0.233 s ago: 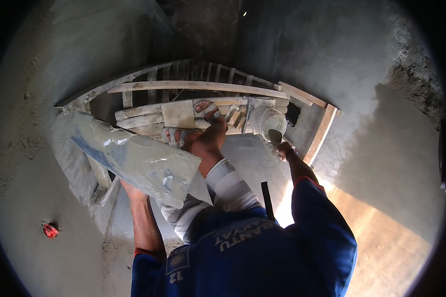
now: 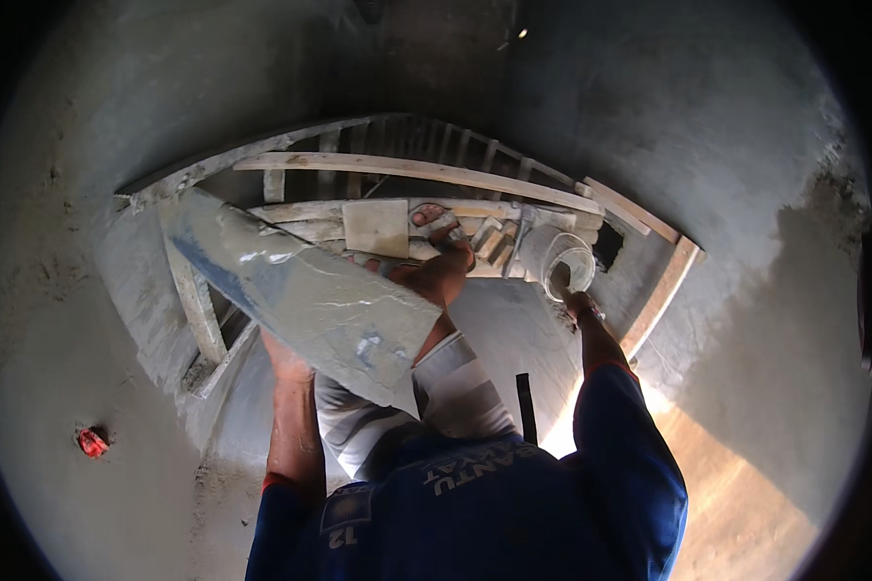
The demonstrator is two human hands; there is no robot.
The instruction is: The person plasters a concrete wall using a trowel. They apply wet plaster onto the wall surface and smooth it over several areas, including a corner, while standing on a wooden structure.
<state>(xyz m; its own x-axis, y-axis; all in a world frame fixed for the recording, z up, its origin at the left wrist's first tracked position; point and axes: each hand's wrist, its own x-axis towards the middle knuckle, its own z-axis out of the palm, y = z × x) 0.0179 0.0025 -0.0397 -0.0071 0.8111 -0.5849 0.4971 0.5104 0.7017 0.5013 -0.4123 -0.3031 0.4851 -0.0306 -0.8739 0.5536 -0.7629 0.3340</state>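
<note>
My left hand [image 2: 286, 356] supports a large flat mortar board [image 2: 300, 290] from beneath, its fingers hidden under the board. Wet grey mortar smears the board's top, with a bluish bare strip along one edge. To the right, my right hand [image 2: 581, 305] is closed around the handle of a trowel [image 2: 561, 277]. The trowel's dark blade dips into the mouth of a whitish bucket [image 2: 583, 259], which leans toward me. What lies at the bucket's bottom is hard to make out.
My feet rest on scaffold planks [image 2: 305, 229] beside a square pale board [image 2: 376, 229] and several short wood pieces [image 2: 495, 243]. A wooden rail [image 2: 417, 168] crosses beyond, and a slanting post [image 2: 661, 297] stands right. Grey plastered walls surround me; a red object [image 2: 92, 443] sits in the left one.
The trowel blade has gone deeper into the bucket as my right hand came to its rim. The whole view has shifted slightly, and the mortar board still rests on my left hand.
</note>
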